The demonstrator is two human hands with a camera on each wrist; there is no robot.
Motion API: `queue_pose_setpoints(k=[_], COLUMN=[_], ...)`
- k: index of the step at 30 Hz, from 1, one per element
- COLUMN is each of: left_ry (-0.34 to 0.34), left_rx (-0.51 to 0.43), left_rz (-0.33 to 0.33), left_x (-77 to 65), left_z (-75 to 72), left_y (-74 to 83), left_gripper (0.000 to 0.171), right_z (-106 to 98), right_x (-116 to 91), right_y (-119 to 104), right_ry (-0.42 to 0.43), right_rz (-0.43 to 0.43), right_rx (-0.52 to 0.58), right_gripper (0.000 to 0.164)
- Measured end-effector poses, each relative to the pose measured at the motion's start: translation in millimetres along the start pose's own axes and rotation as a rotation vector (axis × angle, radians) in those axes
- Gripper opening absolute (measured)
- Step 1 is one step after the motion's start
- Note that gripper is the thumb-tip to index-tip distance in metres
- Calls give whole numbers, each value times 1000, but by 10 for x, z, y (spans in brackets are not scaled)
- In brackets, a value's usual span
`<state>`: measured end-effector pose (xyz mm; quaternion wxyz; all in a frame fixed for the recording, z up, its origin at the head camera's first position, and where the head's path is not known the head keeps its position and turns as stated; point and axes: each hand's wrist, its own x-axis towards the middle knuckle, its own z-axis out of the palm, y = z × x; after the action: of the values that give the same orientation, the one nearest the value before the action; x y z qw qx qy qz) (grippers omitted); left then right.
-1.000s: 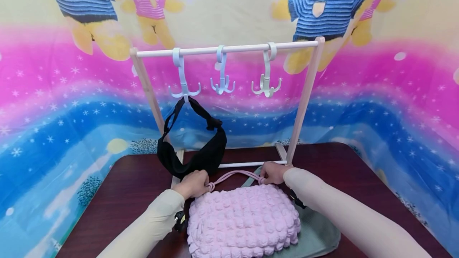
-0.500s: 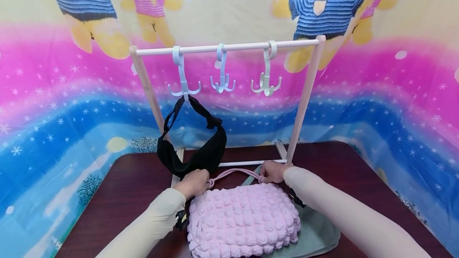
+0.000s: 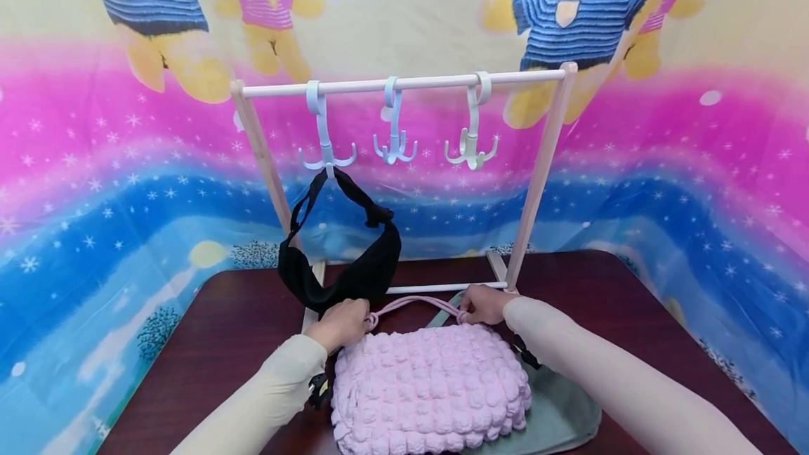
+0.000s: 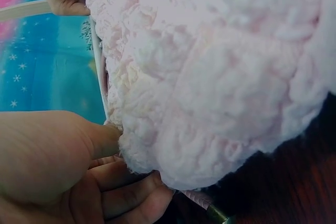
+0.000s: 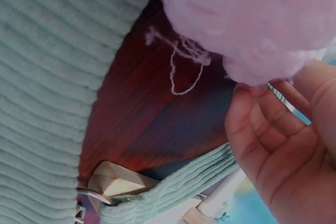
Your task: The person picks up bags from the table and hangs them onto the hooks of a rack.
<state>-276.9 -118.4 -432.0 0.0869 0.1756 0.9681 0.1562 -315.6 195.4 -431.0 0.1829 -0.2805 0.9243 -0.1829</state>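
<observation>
A puffy pink handbag (image 3: 430, 388) with a thin pink cord handle (image 3: 413, 300) is held up at its two top corners. My left hand (image 3: 344, 323) pinches the left corner by the handle knot; in the left wrist view the thumb (image 4: 100, 139) and curled fingers close on the fabric. My right hand (image 3: 485, 304) pinches the right corner, and the right wrist view has its fingers (image 5: 252, 129) against the pink cloth. Partly under the pink bag lies a green corduroy bag (image 3: 562, 413), its strap (image 5: 173, 187) stretching toward the rack.
A rack with a white rail (image 3: 430, 82) stands at the back. From it hang a left blue hook (image 3: 325, 139), a middle blue hook (image 3: 395, 139) and a pale green hook (image 3: 471, 139). A black bag (image 3: 354, 276) hangs on the left one, close behind my left hand. Dark table (image 3: 208, 350) beneath.
</observation>
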Motion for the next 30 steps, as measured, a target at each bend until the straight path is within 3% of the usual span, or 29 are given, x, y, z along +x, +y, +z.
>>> queue_pose_setpoints(k=[21,30], left_ry=[35,41], left_rx=[-54,-87], left_rz=[40,40], left_x=[-61,-79], left_z=[0,-1], left_y=[-82,-67], left_gripper=[25,16], right_z=[-5,15], right_x=[-56,-64], right_y=[-44,21], right_ry=[6,22], right_rz=[-41,-48], right_rx=[61,93], right_gripper=[18,17])
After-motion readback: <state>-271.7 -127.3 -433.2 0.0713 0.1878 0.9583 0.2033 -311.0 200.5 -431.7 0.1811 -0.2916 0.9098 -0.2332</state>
